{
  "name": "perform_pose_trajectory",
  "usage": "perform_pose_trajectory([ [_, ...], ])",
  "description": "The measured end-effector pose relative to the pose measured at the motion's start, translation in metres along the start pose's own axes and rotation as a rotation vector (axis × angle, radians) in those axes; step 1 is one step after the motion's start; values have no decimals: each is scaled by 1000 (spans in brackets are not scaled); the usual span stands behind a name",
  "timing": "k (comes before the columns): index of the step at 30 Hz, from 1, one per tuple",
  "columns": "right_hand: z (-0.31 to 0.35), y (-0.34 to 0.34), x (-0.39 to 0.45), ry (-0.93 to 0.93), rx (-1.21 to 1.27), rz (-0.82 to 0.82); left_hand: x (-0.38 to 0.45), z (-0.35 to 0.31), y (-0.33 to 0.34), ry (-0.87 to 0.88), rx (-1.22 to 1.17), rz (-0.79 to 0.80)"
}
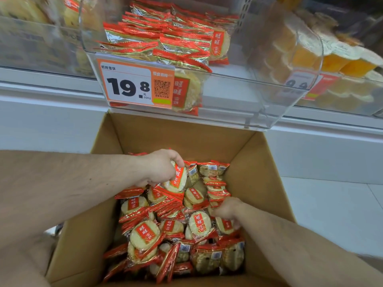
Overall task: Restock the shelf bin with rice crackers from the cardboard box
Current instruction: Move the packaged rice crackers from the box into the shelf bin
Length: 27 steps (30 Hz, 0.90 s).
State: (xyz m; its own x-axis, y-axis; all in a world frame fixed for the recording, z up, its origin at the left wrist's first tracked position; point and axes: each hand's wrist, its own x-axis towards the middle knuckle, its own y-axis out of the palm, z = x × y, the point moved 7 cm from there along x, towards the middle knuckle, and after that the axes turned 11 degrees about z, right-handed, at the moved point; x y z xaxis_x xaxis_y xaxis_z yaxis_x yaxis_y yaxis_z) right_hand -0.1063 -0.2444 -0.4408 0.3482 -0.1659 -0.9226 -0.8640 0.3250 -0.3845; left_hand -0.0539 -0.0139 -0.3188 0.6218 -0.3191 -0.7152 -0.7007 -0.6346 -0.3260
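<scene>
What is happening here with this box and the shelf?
A person is restocking rice crackers. Both hands are down in the open cardboard box under the shelf. The left hand holds a rice cracker packet; the right hand is among the packets, its grip blurred. The clear shelf bin above is only partly filled.

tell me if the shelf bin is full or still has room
Still has room: the clear shelf bin holds rice cracker packs piled on its left side, and its right side is bare.
</scene>
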Motion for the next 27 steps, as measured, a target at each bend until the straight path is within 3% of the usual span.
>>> perform_pose_trajectory([
  [4, -13, 26, 30, 67, -10, -1, 3, -2, 2, 15, 21, 24],
  [8, -3, 10, 19, 33, -27, -65, 3, -5, 0, 46, 66, 26],
  [13, 16, -33, -42, -127, 493, -67, 0, -12, 0, 85, 133, 3],
  [18, 33, -52, -133, -369, 579, -61, -19, -39, 13, 201, 179, 74],
  [22, 34, -61, -183, -451, 515, -220, -42, -66, 28, 319, 227, 173],
  [25, 35, -71, -208, -513, 470, -367, -61, -82, 34, 426, 52, 231],
  [27, 38, -77, -224, -594, 486, -434, -71, -89, 29, 482, -20, 183],
])
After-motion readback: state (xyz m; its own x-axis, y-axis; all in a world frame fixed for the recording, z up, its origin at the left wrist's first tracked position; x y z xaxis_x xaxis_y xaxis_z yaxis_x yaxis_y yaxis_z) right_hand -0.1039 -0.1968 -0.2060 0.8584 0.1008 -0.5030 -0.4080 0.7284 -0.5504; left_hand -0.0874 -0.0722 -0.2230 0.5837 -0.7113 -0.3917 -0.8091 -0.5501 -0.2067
